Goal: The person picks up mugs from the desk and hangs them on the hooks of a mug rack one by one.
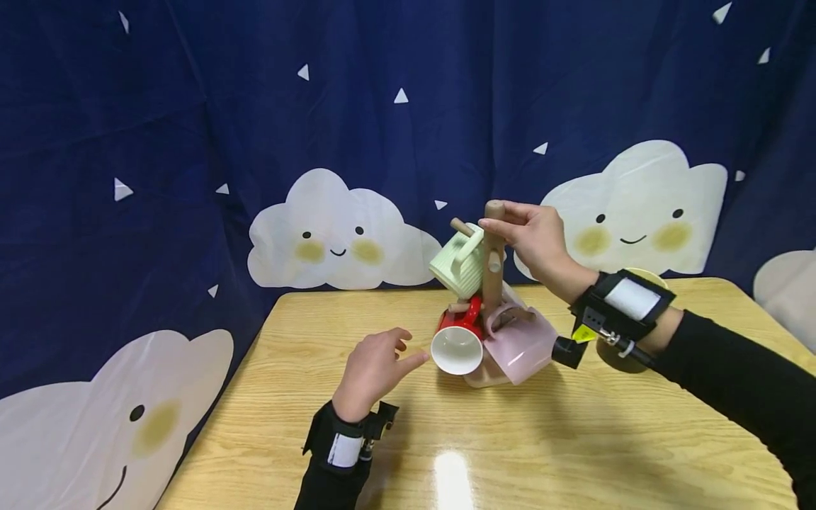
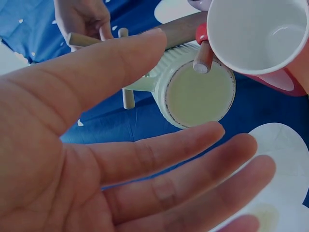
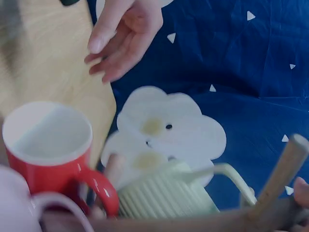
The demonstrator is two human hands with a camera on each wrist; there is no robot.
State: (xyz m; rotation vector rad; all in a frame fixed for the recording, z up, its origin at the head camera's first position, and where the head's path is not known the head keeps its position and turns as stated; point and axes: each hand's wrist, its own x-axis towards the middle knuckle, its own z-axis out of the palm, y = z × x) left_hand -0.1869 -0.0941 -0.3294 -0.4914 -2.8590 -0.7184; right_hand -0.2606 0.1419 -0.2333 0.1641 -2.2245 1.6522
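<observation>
A wooden mug tree (image 1: 493, 283) stands on the table, its post rising among the mugs. My right hand (image 1: 535, 237) pinches the top of that post between thumb and fingers. On its pegs hang a ribbed pale green mug (image 1: 457, 265), a red mug (image 1: 449, 321) with a white inside, and a pink mug (image 1: 523, 347). The red mug's mouth faces toward me. Left of it, my left hand (image 1: 376, 368) is held with fingers spread and nothing in them, thumb toward the red mug's rim. In the left wrist view, the green mug (image 2: 200, 96) appears beyond those fingers.
The light wooden table (image 1: 319, 319) reaches back to a dark blue curtain (image 1: 357, 106) with white clouds and triangles. A dark, rounded container (image 1: 621, 358) stands right of the mug tree, partly hidden behind my right wrist. Each wrist wears a black strap with a camera.
</observation>
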